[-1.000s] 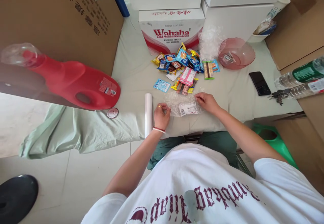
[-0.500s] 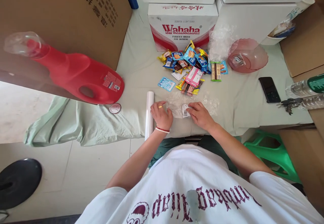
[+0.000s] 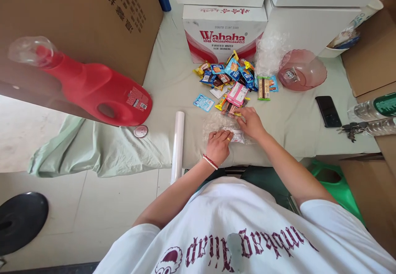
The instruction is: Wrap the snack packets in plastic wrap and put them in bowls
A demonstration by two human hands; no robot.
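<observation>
A small white snack packet (image 3: 237, 135) lies under a crumpled sheet of clear plastic wrap (image 3: 216, 124) on the pale green cloth (image 3: 173, 88). My left hand (image 3: 218, 146) presses its curled fingers down on the wrap and the packet's near end. At the wrap's far edge my right hand (image 3: 251, 122) pinches the film, just below a heap of coloured snack packets (image 3: 230, 80). A white roll of wrap (image 3: 177, 144) lies left of my left hand.
A red jug (image 3: 93, 92) lies on its side at left beside a small round lid (image 3: 140, 131). Behind the snacks stand a Wahaha carton (image 3: 222, 34), a bunched plastic bag (image 3: 269, 53) and a pink bowl (image 3: 305, 72). A phone (image 3: 328, 111), keys and bottles (image 3: 371, 115) lie at right.
My left hand moved right from beside the roll onto the wrapped packet. My right hand shifted up and right, from on top of the packet to the wrap's far edge.
</observation>
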